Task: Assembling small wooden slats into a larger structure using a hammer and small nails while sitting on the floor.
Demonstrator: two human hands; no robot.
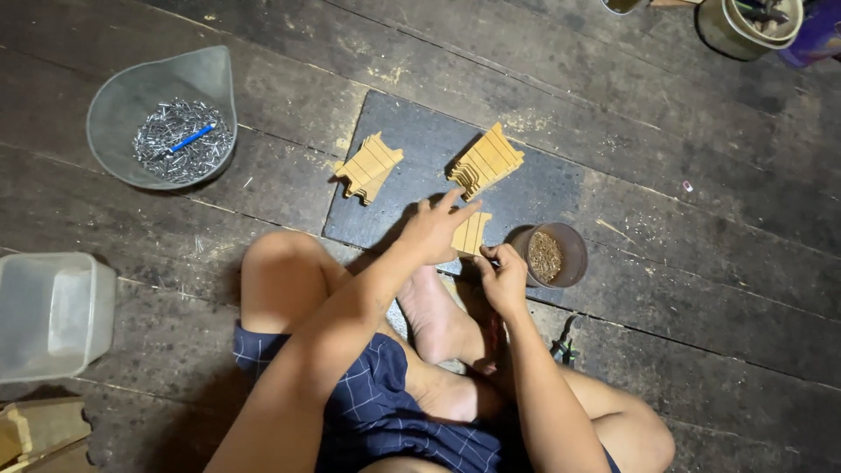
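Slatted wooden piece (470,234) held over the near edge of a dark slab (543,188) on the plank floor (701,289) — pinched between both hands. Left hand (434,232) clamped on its left edge, index finger stretched along the top. Right hand (504,278) gripping the lower right corner with thumb and fingertips; whether something small sits in that grip, cannot tell. Just right of the piece, touching the right hand, a brown cup (554,255) filled with small brownish bits. Farther off on the slab, two stacks of similar wooden pieces — one at far centre (486,161), one to the left (369,166). Far left, a grey metal bowl (131,92) of staples with a blue pen (192,137). Near left, a clear plastic tub (54,311).
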